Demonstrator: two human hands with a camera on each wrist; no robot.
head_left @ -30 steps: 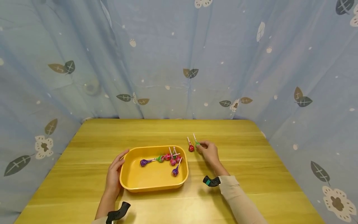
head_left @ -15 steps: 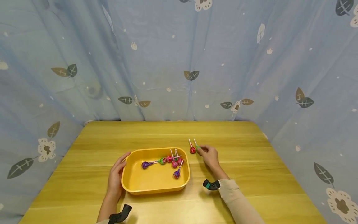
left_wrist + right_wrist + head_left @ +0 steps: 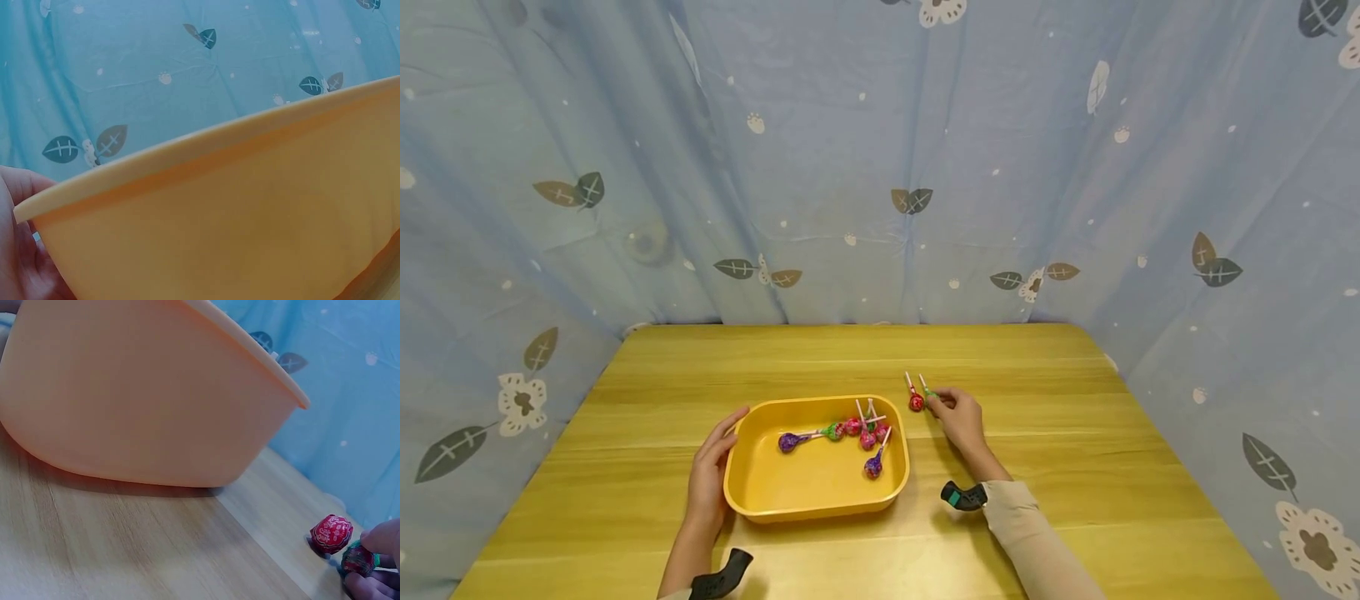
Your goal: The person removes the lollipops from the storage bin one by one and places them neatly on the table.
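My right hand (image 3: 961,418) pinches a green-wrapped lollipop (image 3: 931,393) by its candy head, its white stick pointing away. Just left of it a red-wrapped lollipop (image 3: 916,402) lies on the table, and its round head (image 3: 331,534) shows close by in the right wrist view. My left hand (image 3: 707,471) rests along the outside of a yellow plastic basin (image 3: 816,507), fingers fairly straight at its left side. Part of that hand is hidden by the basin wall in the left wrist view. Inside the basin lie several lollipops, among them a purple one (image 3: 788,442) and a pink one (image 3: 868,440).
The wooden table (image 3: 1037,367) runs back to a blue patterned curtain (image 3: 850,167), which also hangs along both sides. The basin's raised right wall (image 3: 144,394) stands between its contents and my right hand.
The fingers of my right hand have settled on the green lollipop, which now lies closer beside the red one. The view has shifted slightly. My left hand has stayed at the basin.
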